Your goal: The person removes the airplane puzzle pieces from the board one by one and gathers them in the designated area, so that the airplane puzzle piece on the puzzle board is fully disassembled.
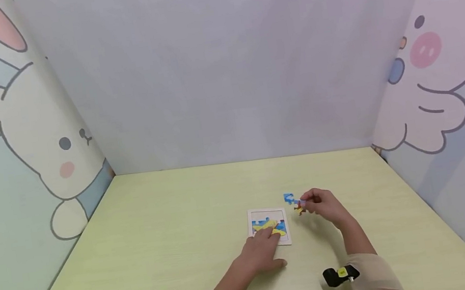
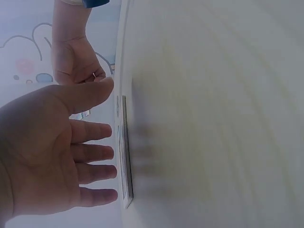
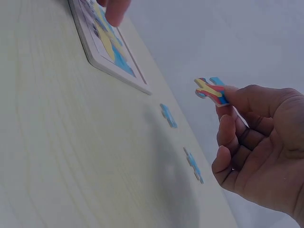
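Observation:
Between thumb and index finger, my right hand (image 1: 327, 208) pinches a jigsaw piece (image 3: 212, 91) coloured red, yellow and blue, held up above the table. My left hand (image 1: 260, 252) lies over the lower part of a square puzzle tray (image 1: 289, 232), its fingers straight and the fingertips at the assembled yellow and blue pieces (image 1: 276, 224). Part of that picture is hidden beneath the fingers. The tray's top strip shows bare. Two loose blue pieces lie on the table in the right wrist view, one blue piece (image 3: 168, 116) nearer the tray and another blue piece (image 3: 193, 164) farther off.
The pale wooden table (image 1: 159, 224) is bounded by a plain back wall (image 1: 221, 67) and side walls with cartoon animals. A black device with a yellow-green label (image 1: 342, 273) sits at the right sleeve.

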{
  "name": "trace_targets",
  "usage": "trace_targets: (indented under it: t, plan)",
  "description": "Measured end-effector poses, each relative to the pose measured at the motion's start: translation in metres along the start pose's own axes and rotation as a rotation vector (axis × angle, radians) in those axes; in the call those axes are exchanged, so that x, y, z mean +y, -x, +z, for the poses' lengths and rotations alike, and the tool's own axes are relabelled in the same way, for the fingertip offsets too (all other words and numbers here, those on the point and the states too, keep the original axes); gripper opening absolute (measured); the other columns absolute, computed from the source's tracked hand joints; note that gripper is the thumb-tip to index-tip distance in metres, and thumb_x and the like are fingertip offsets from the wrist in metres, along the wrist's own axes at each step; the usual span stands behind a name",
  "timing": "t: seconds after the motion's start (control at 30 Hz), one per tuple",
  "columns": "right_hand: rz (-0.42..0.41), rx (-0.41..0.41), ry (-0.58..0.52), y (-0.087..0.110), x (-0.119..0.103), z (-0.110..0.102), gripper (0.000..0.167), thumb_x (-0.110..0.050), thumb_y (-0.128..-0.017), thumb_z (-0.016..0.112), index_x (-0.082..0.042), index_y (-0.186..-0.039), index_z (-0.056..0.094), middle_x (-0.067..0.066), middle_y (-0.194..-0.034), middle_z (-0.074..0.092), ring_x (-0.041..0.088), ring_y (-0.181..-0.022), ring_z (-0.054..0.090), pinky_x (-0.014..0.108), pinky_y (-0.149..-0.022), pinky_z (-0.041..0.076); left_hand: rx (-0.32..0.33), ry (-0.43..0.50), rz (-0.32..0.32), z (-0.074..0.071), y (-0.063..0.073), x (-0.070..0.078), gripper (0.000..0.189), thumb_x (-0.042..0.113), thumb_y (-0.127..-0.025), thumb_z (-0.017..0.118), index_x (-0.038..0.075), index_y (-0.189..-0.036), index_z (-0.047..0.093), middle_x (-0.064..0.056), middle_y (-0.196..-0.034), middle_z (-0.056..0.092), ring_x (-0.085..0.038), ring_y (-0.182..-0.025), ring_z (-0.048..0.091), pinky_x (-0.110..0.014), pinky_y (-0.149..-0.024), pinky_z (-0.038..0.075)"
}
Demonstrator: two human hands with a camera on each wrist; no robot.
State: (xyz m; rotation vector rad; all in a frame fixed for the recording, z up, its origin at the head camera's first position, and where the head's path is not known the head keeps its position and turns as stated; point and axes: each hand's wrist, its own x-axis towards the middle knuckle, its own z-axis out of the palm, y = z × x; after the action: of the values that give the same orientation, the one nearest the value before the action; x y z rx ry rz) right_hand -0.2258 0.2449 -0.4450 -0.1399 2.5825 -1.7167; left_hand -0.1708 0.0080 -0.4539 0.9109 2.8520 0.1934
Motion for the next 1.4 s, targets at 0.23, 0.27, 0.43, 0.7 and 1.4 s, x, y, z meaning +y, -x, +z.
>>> trace_targets:
  t: [0.23, 0.27, 0.43, 0.7, 1.4]
  plan:
    - [0.016, 0.029, 0.015, 0.006, 0.004, -0.02, 0.019, -0.006, -0.089, 0.06, 0.006, -0.104, 0.057, 0.009, -0.083, 0.061, 0.019, -0.072, 0.052, 0.036, -0.064, 0.044, 0.001, 0.018, -0.026, -0.006, 0.017, -0.008, 0.067, 0.048, -0.079, 0.068, 0.009, -0.131, 0.052, -0.006, -0.139, 0.042, -0.024, -0.127, 0.038, -0.044, -0.093, 0.039]
    - [0.013, 0.029, 0.014, 0.007, 0.004, -0.022, 0.02, -0.006, -0.089, 0.06, 0.007, -0.104, 0.056, 0.01, -0.083, 0.06, 0.02, -0.072, 0.052, 0.036, -0.064, 0.044, 0.001, 0.019, -0.026, -0.006, 0.019, -0.009, 0.067, 0.048, -0.08, 0.068, 0.009, -0.132, 0.051, -0.006, -0.14, 0.041, -0.024, -0.127, 0.037, -0.044, -0.093, 0.039]
    - [0.009, 0.021, 0.007, 0.012, 0.008, -0.033, 0.022, -0.005, -0.09, 0.059, 0.008, -0.106, 0.055, 0.011, -0.083, 0.058, 0.02, -0.072, 0.05, 0.035, -0.064, 0.044, -0.013, 0.02, -0.029, -0.006, 0.025, -0.014, 0.07, 0.049, -0.08, 0.067, 0.01, -0.135, 0.049, -0.007, -0.141, 0.04, -0.024, -0.129, 0.035, -0.043, -0.094, 0.039]
    - [0.02, 0.006, 0.013, 0.012, 0.015, -0.045, 0.023, -0.003, -0.089, 0.057, 0.009, -0.108, 0.053, 0.011, -0.083, 0.056, 0.019, -0.071, 0.049, 0.033, -0.062, 0.044, -0.059, -0.001, -0.032, -0.01, 0.03, -0.018, 0.07, 0.05, -0.08, 0.067, 0.009, -0.134, 0.049, -0.006, -0.141, 0.04, -0.023, -0.13, 0.034, -0.041, -0.095, 0.038]
    - [0.118, 0.081, 0.091, -0.009, 0.046, -0.085, 0.026, -0.007, -0.093, 0.052, 0.009, -0.114, 0.053, 0.009, -0.092, 0.06, 0.02, -0.078, 0.051, 0.031, -0.062, 0.043, -0.104, 0.038, -0.079, -0.015, 0.029, -0.011, 0.071, 0.048, -0.079, 0.069, 0.006, -0.133, 0.05, -0.006, -0.137, 0.043, -0.022, -0.124, 0.039, -0.041, -0.091, 0.042]
